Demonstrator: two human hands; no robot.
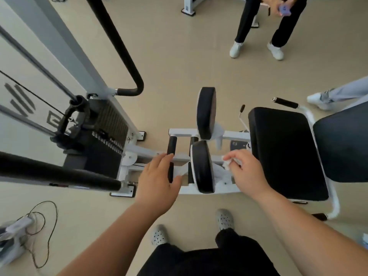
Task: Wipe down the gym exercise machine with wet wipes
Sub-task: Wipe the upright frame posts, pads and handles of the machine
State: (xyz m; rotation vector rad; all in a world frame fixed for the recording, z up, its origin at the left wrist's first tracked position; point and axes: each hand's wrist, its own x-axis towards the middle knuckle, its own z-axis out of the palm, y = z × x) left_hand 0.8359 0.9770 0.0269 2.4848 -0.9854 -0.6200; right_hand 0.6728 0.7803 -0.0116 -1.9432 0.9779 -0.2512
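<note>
The right hand (246,174) pinches a crumpled white wet wipe (227,164) between the thumb and the fingertips, so its grip is closed on the wipe. The wipe is just beside the nearer round black padded disc (201,166) of the white metal exercise machine (231,134), above the frame bar that runs between this disc and the wide black padded seat (284,152). I cannot tell if the wipe touches the metal.

The left hand (157,176) has an open grip and holds nothing. Its fingers are almost straight and a little spread. The fingertips are at the near end of a short black peg (171,145) on the frame, on the other side of the nearer disc. I cannot tell for sure whether they press on it.

A second round black padded disc (206,112) stands farther away on the same frame. The dark weight stack (111,124) is at the left and a black backrest (342,146) at the right. Below, on the beige floor (179,56), are the person's own grey clogs with holes (225,219). A thin black cable (46,214) lies in loops at the lower left. At the top another person in black trousers and white shoes (237,49) holds a purple phone (283,9).
</note>
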